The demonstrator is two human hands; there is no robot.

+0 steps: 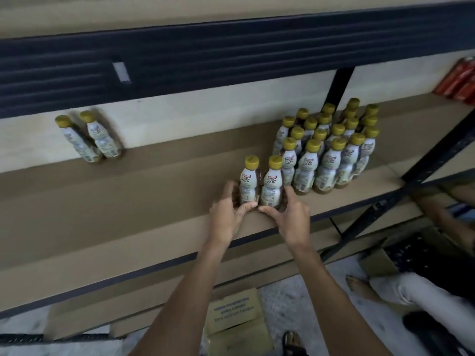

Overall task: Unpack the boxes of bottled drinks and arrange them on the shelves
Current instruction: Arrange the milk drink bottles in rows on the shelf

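Observation:
Two bottles with gold caps and white labels stand side by side near the front of the brown shelf [128,201]. My left hand [228,214] grips the base of the left bottle [248,181]. My right hand [289,214] grips the base of the right bottle [272,183]. Just to their right stands a packed group of several like bottles [331,147], in rows reaching back to the wall. A separate pair of bottles [90,140] stands against the wall at the far left.
A black upright post [339,86] and a diagonal brace [424,170] frame the shelf at right. Red cans [460,83] sit on the neighbouring shelf. On the floor lie a cardboard box [236,314] and an open box [411,253]. Another person's leg [416,291] is at lower right.

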